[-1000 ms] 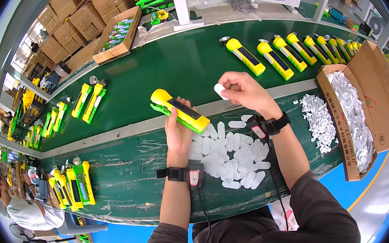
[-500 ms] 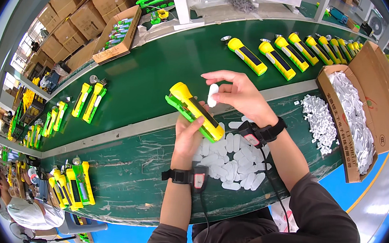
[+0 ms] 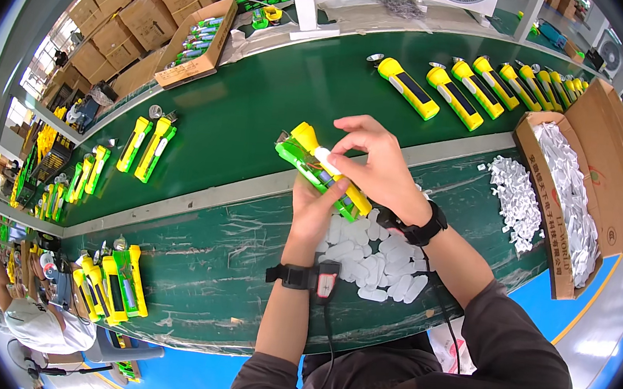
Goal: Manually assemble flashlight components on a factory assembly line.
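From where I stand, this yellow-and-green flashlight (image 3: 309, 173) looks about midway: its 2 halves are parted, insides showing, just beyond the pile of white oval strips (image 3: 380, 266) and slightly to its left. The left hand (image 3: 312, 206) grips it from below; the right hand (image 3: 377, 163) pinches 1 white oval strip (image 3: 325, 158) at the open seam. The hands are close together, though I can't tell whether they touch. That strip doesn't look seated yet. Farther beyond the pile, to its right, a row of yellow flashlights (image 3: 454, 97) looks closed, silver lamp cups (image 3: 375, 58) out at their heads. Left of the pile, a cluster of flashlights (image 3: 113, 291) seems unfinished, at least 1 open.
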### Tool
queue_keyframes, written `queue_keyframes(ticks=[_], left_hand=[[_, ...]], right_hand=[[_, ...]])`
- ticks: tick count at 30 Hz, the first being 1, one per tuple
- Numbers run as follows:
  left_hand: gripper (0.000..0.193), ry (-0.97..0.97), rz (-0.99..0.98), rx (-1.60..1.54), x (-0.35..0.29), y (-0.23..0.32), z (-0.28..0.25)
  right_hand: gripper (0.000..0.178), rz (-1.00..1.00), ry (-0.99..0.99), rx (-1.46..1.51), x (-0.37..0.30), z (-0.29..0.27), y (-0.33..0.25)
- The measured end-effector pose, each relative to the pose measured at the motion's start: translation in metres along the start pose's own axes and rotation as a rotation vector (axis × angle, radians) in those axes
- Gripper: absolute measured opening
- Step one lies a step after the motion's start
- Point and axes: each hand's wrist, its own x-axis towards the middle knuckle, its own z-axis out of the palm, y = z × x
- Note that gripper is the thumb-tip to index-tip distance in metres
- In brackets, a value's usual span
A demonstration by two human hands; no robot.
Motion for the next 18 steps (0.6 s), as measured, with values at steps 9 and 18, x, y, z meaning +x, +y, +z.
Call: queue_keyframes(ticks=[9,18], left_hand=[[0.060,-0.047,0.052,0.167,0.003,-0.006,-0.003],[0.063,-0.042,0.006,0.159,0.003,-0.002,-0.005]], right_hand=[[0.012,0.056,0.030,-0.068,-0.009,0.023,0.000],[0.013,0.034,0.054,-0.063,-0.012,0.030,-0.006]])
